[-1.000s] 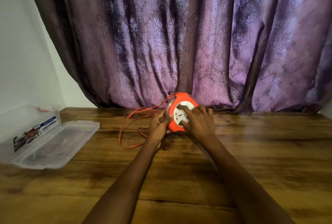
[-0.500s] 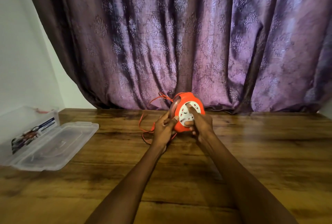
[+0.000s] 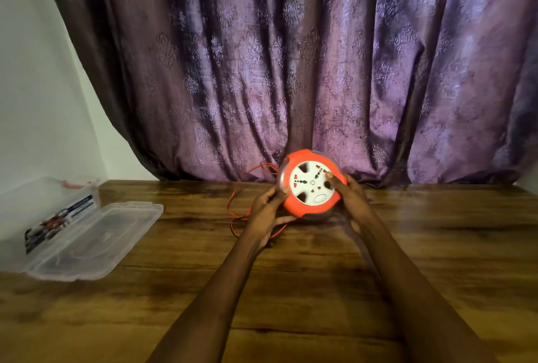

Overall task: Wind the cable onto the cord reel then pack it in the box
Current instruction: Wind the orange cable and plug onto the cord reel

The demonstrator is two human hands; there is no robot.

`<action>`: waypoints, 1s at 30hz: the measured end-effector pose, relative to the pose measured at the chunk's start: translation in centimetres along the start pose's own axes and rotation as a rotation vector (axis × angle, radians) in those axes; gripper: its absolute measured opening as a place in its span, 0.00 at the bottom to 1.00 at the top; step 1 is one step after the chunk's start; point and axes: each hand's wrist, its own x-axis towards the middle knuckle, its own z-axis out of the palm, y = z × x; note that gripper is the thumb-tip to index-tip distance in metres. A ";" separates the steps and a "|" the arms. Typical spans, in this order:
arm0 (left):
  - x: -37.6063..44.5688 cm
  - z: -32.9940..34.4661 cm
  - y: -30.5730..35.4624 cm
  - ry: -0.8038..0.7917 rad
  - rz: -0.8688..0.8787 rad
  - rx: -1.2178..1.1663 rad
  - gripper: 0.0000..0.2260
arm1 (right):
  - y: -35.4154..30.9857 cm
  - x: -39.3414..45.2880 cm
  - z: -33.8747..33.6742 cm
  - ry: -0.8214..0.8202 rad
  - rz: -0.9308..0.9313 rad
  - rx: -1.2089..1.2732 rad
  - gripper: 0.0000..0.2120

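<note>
Both hands (image 3: 266,211) grip cord reel (image 3: 311,183), hiding cable (image 3: 237,211) partly

Both my forearms reach forward, bare, converging toward the middle. Left hand (image 3: 266,211) curled round the left edge of the reel (image 3: 311,185), thumb on the near rim, fingers (image 3: 286,219) wrapped underneath. Right hand (image 3: 350,198) cups the right side, a fingertip pressed on the white face. Wrists roughly level, right arm slightly blurred.
</note>
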 end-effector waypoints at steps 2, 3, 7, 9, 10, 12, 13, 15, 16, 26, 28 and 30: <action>-0.2 0.4 0.4 -0.009 0.008 0.097 0.07 | -0.6 0.0 -0.6 0.032 -0.009 0.095 0.12; -0.1 0.4 0.5 0.020 0.060 0.168 0.09 | -0.9 0.0 -1.0 0.045 -0.001 0.141 0.12; 0.3 0.5 0.4 0.291 0.551 0.913 0.10 | -2.5 -0.3 -3.9 0.037 0.082 0.181 0.11; 0.5 0.9 0.6 0.206 0.513 1.218 0.23 | -3.2 -0.8 -4.9 -0.009 0.102 0.109 0.09; 0.9 1.2 0.6 0.121 0.440 1.351 0.26 | -3.4 -0.9 -5.3 -0.036 0.117 0.084 0.08; 1.6 1.3 0.2 -0.037 0.317 1.546 0.24 | -3.6 -1.0 -5.9 -0.073 0.143 0.088 0.08; 1.9 1.2 0.0 -0.076 0.299 1.580 0.23 | -3.6 -0.9 -6.1 -0.082 0.145 0.113 0.10; 2.1 0.9 -0.1 -0.088 0.334 1.606 0.20 | -3.7 -0.8 -6.2 -0.087 0.142 0.163 0.16; 2.3 0.6 0.0 -0.081 0.360 1.636 0.20 | -3.8 -0.7 -6.2 -0.083 0.141 0.171 0.18; 1.2 -7.9 2.1 0.302 0.184 1.792 0.23 | -2.3 -0.6 -4.5 0.191 0.038 0.095 0.09; 0.6 -9.3 2.5 0.395 0.098 1.771 0.25 | -1.8 -0.5 -3.5 0.235 -0.007 0.060 0.10; -0.1 -10.4 2.9 0.478 0.069 1.770 0.26 | -1.2 -0.4 -2.5 0.273 -0.057 0.041 0.10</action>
